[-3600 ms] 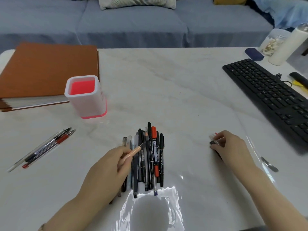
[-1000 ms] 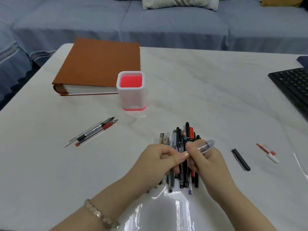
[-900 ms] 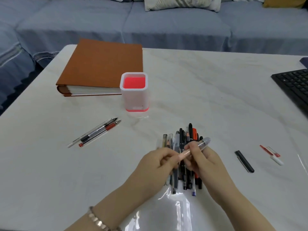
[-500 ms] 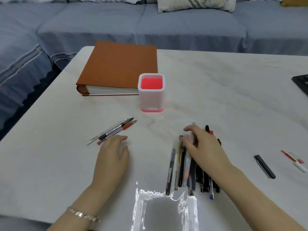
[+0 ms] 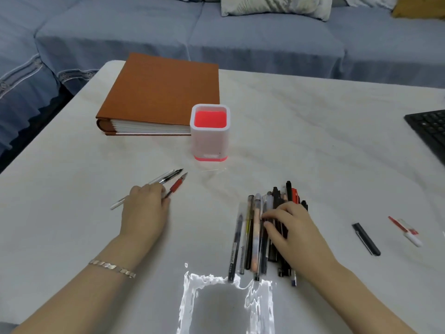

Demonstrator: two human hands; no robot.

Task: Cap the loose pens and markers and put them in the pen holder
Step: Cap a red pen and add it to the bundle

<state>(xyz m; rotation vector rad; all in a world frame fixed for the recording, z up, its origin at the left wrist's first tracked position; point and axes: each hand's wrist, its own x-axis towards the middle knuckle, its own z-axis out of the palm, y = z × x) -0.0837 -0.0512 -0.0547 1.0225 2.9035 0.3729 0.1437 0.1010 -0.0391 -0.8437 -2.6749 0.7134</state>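
Left hand (image 5: 144, 208) down on the small group of uncapped pens (image 5: 172, 180), fingers curled over their barrels, closing on them but not yet lifted clear of the table (image 5: 313, 141); whether anything is truly pinched, impossible to tell. Right hand (image 5: 289, 227) flat across the main pile of pens and markers (image 5: 255, 232), fingers spread and resting on the barrels, nothing picked out. Pile in a rough row near the front edge, tips pointing away, several apparently capped already. Pen holder (image 5: 210, 133) upright beyond both groups, just in front of the brown binder (image 5: 166, 92), red inside showing and nothing standing in it. Two loose caps to the right of the pile, well apart from it: black cap (image 5: 366, 238) and red-and-white cap (image 5: 407, 231). Keyboard (image 5: 431, 131) at the far right edge. Judging from this: early in the task, holder unfilled, at least the left group wanting caps, every pen yet to be dropped in.
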